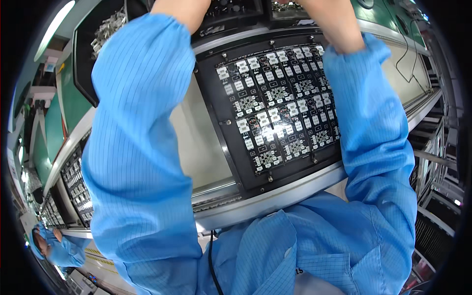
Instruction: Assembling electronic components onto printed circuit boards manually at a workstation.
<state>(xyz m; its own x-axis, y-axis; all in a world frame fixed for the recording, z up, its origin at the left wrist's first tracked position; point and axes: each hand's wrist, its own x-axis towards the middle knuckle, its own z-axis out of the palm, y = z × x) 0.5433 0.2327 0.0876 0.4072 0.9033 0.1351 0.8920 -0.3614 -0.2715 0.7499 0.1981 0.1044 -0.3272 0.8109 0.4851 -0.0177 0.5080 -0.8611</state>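
Note:
Both my arms, in blue striped sleeves, reach up past the top edge of the head view. Of my left hand [186, 11] only the wrist side shows; its fingers are cut off. My right hand [330, 18] is likewise cut off, so what either holds cannot be made out. Below and between them lies a black carrier frame [219, 105] with a panel of circuit boards [282, 105] set in it, covered in rows of white and silvery parts. My right sleeve covers the panel's right edge. The hands are nearest to black bins [231, 30] at the top.
The carrier rests on a conveyor line with a metal front rail [275, 194]. A black bin of silvery metal parts [109, 30] stands at the upper left. More board panels [78, 184] lie farther along at left, near another person in blue [61, 248]. Metal racks [440, 196] stand at right.

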